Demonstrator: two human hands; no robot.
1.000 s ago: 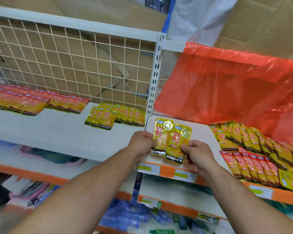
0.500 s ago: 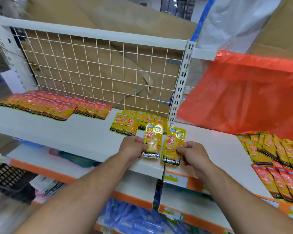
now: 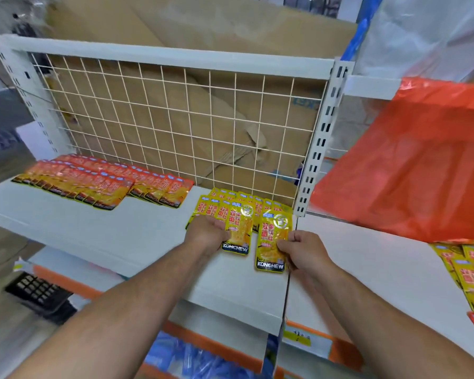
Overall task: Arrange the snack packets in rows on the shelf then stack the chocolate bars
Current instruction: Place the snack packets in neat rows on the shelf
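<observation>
Left packet is gripped by left hand, right packet by right hand; both should be aligned with the yellow row.

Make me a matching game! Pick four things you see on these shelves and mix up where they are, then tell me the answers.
Things:
1. red packets
2. orange plastic
3. wire grid
4. front yellow packets

Places:
A. standing upright at the back of the shelf
B. lying in rows at the far left of the shelf
C. one held in the left hand, one in the right hand
D. hanging on the right side

Pairs: 1-B, 2-D, 3-A, 4-C
</observation>
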